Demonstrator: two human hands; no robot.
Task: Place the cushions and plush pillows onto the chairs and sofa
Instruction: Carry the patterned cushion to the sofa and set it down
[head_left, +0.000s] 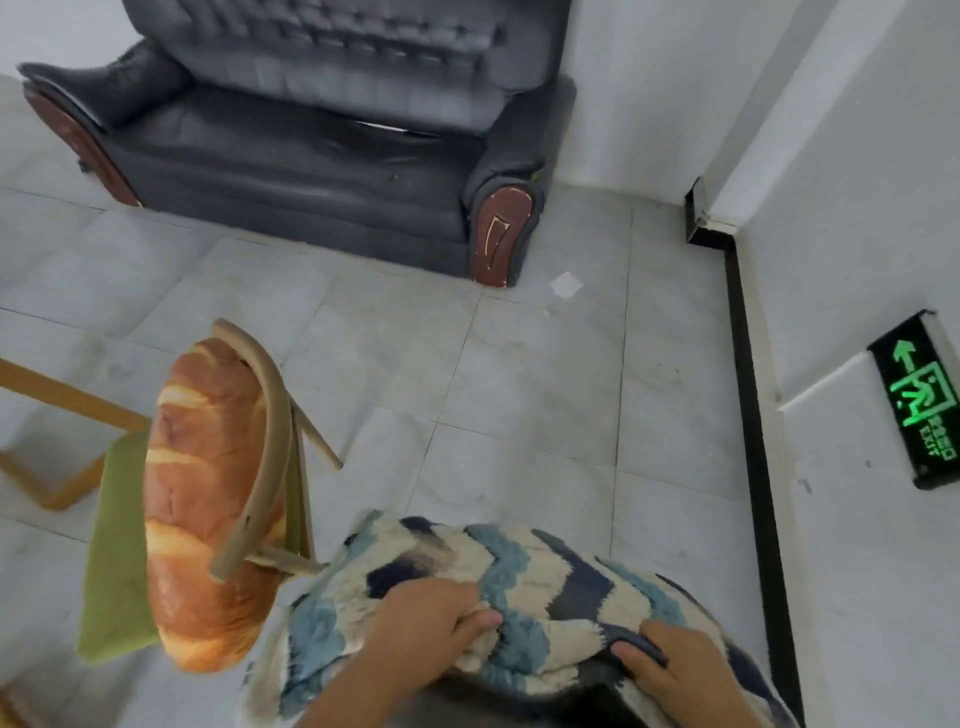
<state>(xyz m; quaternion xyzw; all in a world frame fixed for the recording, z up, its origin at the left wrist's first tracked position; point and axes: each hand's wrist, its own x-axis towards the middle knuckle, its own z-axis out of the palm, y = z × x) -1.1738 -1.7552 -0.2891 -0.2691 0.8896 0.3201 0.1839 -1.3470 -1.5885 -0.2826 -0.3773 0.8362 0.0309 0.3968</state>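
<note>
At the far left, at about nine o'clock, part of one light wooden frame (62, 400) is seen on the tiled floor (519, 395); what piece of furniture it belongs to cannot be told. Just to its right, at about eight o'clock, one wooden chair (265, 447) with a curved back rail is seen from above. Two soft things are carried by it: one green cushion (117, 551) lies flat on the seat, and one bread-shaped plush pillow (208, 499) is stood on that cushion, leaned against the inside of the back rail.

At twelve o'clock, one dark leather sofa (311, 156) with brown wooden arm fronts is set against the white wall (857, 208); no cushion is seen on its seat.

At six o'clock, one shaggy zigzag cushion (519, 587) in cream, light blue and navy is held above the floor by two hands. The left hand (431, 623) is laid on top of it, its fingers (483, 621) curled and pressed into the pile. The right hand (670, 670) is closed on the near edge at five o'clock, its fingers (631, 652) pinching the dark rim.

At one o'clock, one small white scrap (566, 285) lies on the floor near the sofa's arm. At three o'clock, one green-lit exit sign (919, 400) is mounted low on the wall.
</note>
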